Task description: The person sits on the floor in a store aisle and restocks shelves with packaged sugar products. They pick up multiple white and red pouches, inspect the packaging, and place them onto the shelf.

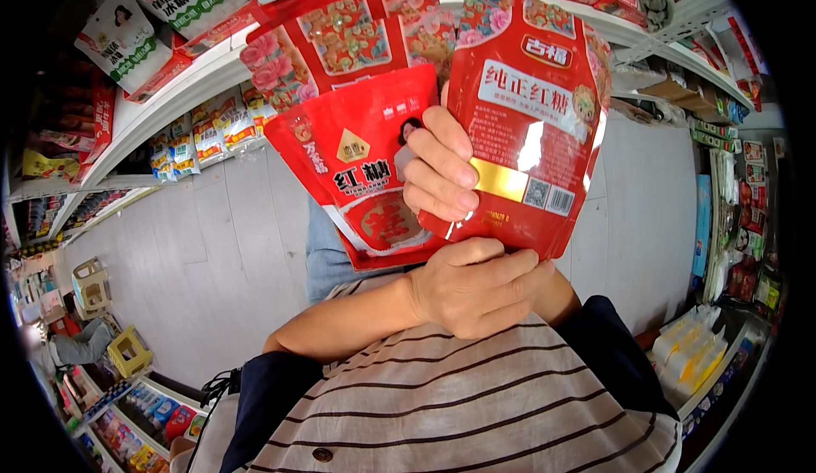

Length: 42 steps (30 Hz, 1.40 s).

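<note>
My right hand (443, 167) holds a glossy red pouch (529, 135) printed with flowers and writing. Its fingers wrap around the pouch's left edge onto the front, and the palm is hidden behind. At the pouch's bottom edge, my left hand (481, 288) is closed with curled fingers and its back towards me. Another red pouch (382, 180), with a picture of a bowl, leans on the left side, its right edge near my right fingers. Behind it stands a larger flower-patterned red package (344, 39). What supports these two is hidden.
White shelves (172, 84) curve across the front, bearing white packets (124, 43) and small bags (220, 125). Stocked shelving (752, 218) lines the right. Plastic stools (129, 352) stand on the grey floor (210, 269) at left, near a person's leg (86, 342). Bottles (166, 409) fill the lower-left shelves.
</note>
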### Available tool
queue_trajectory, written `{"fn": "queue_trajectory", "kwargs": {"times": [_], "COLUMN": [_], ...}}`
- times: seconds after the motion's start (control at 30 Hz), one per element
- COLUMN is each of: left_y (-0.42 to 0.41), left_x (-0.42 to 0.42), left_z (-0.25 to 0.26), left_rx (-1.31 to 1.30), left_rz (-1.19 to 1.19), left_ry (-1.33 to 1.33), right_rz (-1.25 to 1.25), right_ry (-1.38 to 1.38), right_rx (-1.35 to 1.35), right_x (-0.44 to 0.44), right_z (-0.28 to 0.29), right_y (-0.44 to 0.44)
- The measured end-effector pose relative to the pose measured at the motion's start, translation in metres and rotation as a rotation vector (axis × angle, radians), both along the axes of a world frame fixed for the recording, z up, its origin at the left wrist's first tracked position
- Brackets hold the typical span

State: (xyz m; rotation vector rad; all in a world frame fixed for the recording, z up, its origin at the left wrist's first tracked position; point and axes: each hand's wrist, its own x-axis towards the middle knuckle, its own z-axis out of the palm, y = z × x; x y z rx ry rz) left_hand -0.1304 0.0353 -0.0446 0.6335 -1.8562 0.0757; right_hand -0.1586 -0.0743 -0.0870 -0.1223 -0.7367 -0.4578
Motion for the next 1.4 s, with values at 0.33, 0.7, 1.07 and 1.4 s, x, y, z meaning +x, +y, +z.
{"fn": "queue_trajectory", "kwargs": {"times": [0.33,0.7,1.07,1.4], "left_y": [0.001,0.011,0.001,-0.006], "left_x": [0.007,0.085,0.102,0.119], "left_z": [0.005,0.037,0.036,0.006], "left_rx": [0.033,0.190,0.249,0.341], "left_rz": [-0.045,0.460,0.629,0.691], "left_ry": [-0.022,0.076,0.161,0.496], "right_rz": [0.022,-0.082,-0.060,-0.098], "right_ry": [-0.002,0.227,0.154,0.201], "right_rx": [-0.011,0.152,0.096,0.132], "right_x": [0.000,-0.012,-0.009,-0.015], "right_z": [0.001,0.024,0.017,0.020], "right_y": [-0.006,0.013,0.005,0.009]}}
